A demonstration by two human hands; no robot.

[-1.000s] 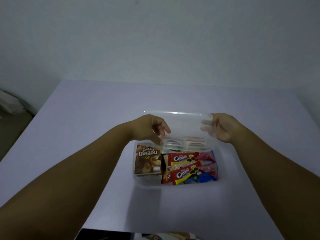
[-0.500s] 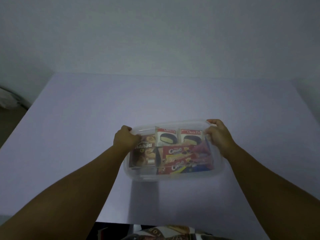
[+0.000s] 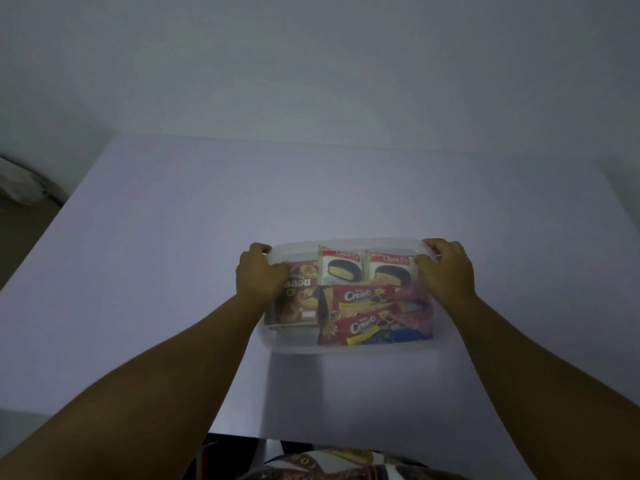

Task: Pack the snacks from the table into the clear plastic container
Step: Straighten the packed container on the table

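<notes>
Head cam: clear plastic container, rounded corners, sits mid-table with glossy snack packs inside. Left hand and right hand curl over its far corners, gripping the lid. Fingertips are hidden.

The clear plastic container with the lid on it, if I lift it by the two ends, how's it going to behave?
The clear plastic container looks thin-walled, so it may flex somewhat. It is packed with small wrapped snacks, so probably light for its size. Low and wide on the table, it seems unlikely to tip; the left hand and right hand grip smooth, possibly slippery plastic.
</notes>
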